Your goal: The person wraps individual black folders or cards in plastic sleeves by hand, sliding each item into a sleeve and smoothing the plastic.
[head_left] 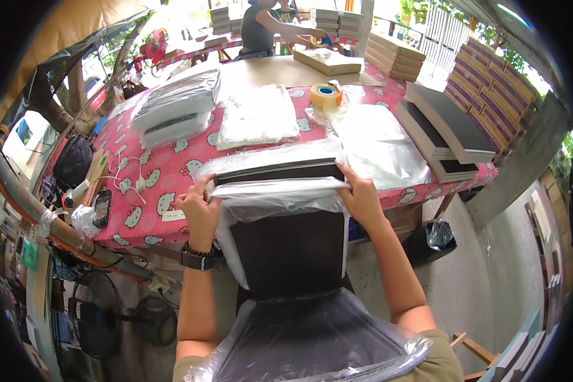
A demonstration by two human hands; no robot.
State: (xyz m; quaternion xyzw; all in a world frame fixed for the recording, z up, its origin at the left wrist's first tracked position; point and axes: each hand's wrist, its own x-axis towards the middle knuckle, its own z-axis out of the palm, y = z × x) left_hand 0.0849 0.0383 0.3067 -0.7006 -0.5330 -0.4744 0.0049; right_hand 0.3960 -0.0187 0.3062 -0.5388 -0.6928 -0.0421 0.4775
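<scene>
A black panel with white edges (290,251), perhaps a thick black-covered book, tilts between the table's front edge and my lap inside a clear plastic bag (325,331). Above it, a black strip (280,172) shows between bands of plastic at the table edge. My left hand (200,207), with a watch and a beaded bracelet at its wrist, grips the left end of the plastic's upper edge. At the opposite end my right hand (359,193) pinches the plastic, fingers bent over the top. Glare hides how many layers lie under the fingers.
Plastic-wrapped stacks (175,102), clear bags (258,114), more plastic sheets (379,140) and a tape roll (326,95) lie on the pink table (165,204). Black-covered books (452,121) stand at the right. A phone (102,208), bin (430,245) and fan (95,312) are nearby. Someone works behind.
</scene>
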